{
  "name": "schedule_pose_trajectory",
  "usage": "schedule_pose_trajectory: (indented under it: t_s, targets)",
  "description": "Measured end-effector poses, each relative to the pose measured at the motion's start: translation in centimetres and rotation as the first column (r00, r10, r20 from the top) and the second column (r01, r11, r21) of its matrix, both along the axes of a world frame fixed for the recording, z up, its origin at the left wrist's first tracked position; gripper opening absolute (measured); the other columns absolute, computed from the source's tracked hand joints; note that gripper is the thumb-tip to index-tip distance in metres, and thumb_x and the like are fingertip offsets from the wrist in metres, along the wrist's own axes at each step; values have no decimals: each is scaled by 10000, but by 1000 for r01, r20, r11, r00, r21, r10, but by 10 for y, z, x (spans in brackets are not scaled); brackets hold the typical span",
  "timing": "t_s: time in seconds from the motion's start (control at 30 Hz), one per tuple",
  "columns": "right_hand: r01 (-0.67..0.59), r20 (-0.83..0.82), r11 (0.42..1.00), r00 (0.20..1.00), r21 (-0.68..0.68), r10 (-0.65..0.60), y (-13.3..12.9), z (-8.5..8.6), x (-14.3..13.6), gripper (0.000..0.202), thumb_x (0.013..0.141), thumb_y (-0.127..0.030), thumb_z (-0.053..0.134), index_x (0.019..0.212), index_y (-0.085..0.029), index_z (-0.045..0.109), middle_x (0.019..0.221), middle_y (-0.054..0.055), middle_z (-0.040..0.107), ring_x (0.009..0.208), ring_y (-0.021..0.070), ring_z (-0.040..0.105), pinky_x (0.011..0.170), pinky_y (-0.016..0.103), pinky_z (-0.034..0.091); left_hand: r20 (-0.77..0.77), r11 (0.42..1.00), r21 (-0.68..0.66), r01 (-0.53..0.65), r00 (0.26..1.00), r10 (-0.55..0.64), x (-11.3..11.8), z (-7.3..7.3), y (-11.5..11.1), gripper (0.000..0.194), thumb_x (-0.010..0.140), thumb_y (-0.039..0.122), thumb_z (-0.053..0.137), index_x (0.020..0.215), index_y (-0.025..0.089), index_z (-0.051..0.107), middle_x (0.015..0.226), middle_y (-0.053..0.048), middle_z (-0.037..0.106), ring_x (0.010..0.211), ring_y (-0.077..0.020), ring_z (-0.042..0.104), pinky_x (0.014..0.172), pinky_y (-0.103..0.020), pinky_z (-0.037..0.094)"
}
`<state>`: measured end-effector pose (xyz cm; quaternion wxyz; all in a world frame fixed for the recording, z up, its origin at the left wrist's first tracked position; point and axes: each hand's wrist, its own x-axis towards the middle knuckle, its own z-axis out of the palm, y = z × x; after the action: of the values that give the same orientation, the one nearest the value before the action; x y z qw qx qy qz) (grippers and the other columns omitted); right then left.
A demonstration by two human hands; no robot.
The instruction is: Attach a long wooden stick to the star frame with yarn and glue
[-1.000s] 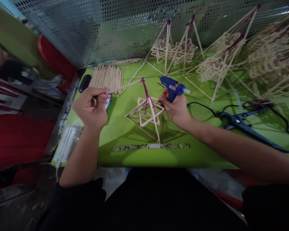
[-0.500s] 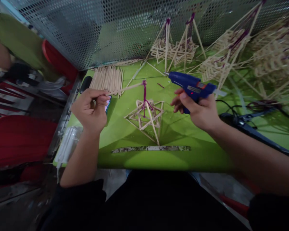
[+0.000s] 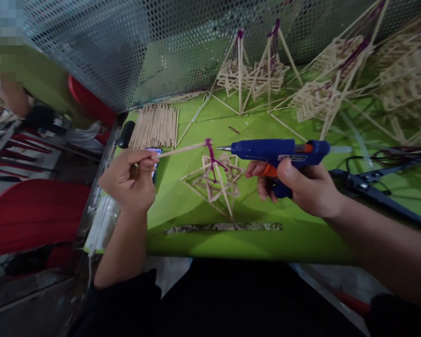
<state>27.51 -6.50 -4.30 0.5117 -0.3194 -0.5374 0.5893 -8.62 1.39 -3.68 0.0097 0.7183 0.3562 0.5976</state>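
Many sticks (image 3: 154, 125); phone (image 3: 156, 169) partly behind left hand (image 3: 130, 181).

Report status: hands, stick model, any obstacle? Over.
Left hand pinching stick. Right hand holding glue gun; nozzle near purple top of model. Nothing visible between.

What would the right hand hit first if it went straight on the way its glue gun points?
Probably the purple thread atop the small stick frame, just ahead of the blue glue gun in the right hand, though depth is unclear.
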Motion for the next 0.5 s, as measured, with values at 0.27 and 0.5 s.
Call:
schedule_pose_trajectory:
  t_s: [0.27,0.5]
  targets:
    - [-54,-24,997,998,-61,53,1,4,3,527,1101,-731,806,994,-215,808,999,94,786,663,174,788,441,253,531,-24,999,-33,-23,999,23,2,5,-5,228,1137,514,857,1040,314,911,844,-28,811,670,-180,718,627,-350,586]
    - [-85,-61,994,995,-61,82,-1,0,4,497,1137,-665,791,936,-210,794,932,63,732,664,159,783,465,235,543,-39,999,-22,-31,999,30,2,7,-7,173,1134,466,860,1065,319,920,854,-31,829,686,-193,733,646,-372,596]
